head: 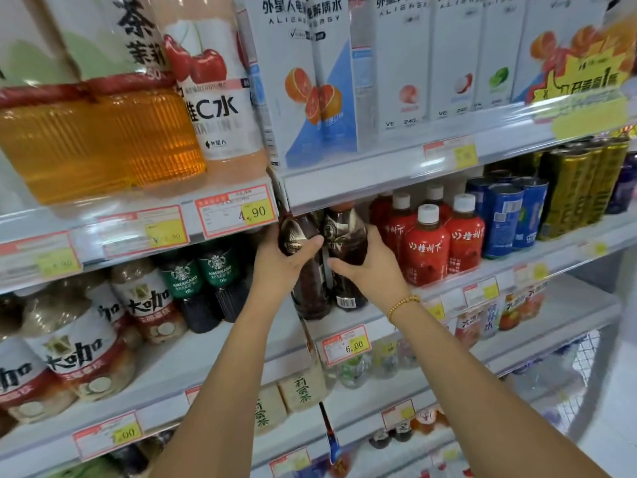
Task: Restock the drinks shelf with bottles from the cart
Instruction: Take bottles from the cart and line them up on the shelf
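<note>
- The drinks shelf (220,353) is seen in several white tiers, with price tags clipped along the front edges.
- On the top tier, large amber tea bottles (103,139) are stood at the left and white grapefruit-printed bottles (406,63) at the right.
- Two dark-liquid bottles are held upright side by side on the middle tier, between the green-labelled coffee bottles (200,274) and the red bottles (427,253) with white caps.
- The left dark bottle (310,294) is gripped around its shoulder by the left hand (282,260).
- The right dark bottle (344,236) is clasped likewise by the right hand (368,267).
- Whether the bases rest on the shelf cannot be told.
- Blue cans (506,219) and gold cans (579,188) are lined up further right.
- A beaded bracelet (401,305) is worn on the right wrist.
</note>
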